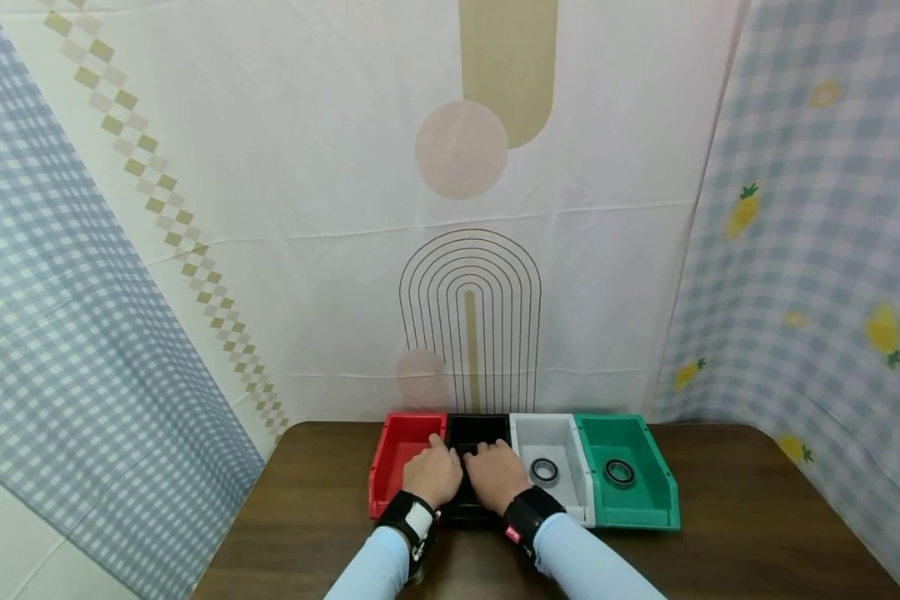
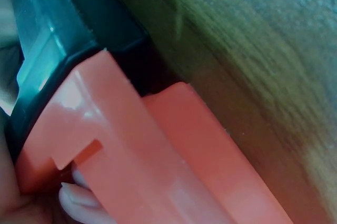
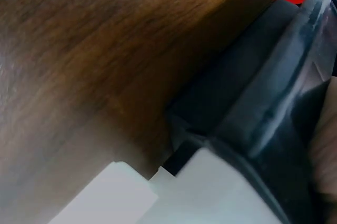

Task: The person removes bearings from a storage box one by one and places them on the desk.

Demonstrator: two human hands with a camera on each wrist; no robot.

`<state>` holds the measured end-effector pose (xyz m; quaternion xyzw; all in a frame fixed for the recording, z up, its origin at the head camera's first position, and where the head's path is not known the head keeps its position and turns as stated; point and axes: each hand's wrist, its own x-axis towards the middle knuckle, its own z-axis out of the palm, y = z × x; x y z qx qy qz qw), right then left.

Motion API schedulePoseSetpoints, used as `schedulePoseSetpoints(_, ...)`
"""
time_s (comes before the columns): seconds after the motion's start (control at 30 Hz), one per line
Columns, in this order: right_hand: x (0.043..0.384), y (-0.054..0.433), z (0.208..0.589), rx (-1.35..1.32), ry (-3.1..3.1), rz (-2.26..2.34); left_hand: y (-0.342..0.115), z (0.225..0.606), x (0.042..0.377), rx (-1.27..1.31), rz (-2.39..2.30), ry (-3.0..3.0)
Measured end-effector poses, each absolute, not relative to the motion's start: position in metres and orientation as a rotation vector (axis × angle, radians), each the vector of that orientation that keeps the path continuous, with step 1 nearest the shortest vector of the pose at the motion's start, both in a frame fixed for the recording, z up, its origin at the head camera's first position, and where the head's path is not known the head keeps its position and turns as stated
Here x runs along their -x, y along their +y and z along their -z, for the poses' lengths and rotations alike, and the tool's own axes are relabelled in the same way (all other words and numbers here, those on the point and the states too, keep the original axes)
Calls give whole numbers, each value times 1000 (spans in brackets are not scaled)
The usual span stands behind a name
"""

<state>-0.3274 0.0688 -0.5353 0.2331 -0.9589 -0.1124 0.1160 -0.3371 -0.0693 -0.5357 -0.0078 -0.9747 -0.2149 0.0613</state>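
CONTACT POSITIONS

The black bin (image 1: 478, 428) stood between the red bin (image 1: 401, 446) and the white bin (image 1: 542, 437) on the wooden table (image 1: 307, 517). My left hand (image 1: 432, 475) had fingers curled round the red bin's edge, beside the black bin. My right hand (image 1: 497, 477) overlay the black bin's other side; I could not tell its grip. One ring (image 1: 544, 483) lay in the white bin, another in the green bin (image 1: 613, 437).

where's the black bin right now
In the head view, the black bin sits second from the left in the row, between the red bin and the white bin.
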Motion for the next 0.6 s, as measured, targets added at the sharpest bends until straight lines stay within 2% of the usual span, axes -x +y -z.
schedulePoseSetpoints(0.6,328,67,532,-667,-2859,351,-69,536,335,23,644,-2937)
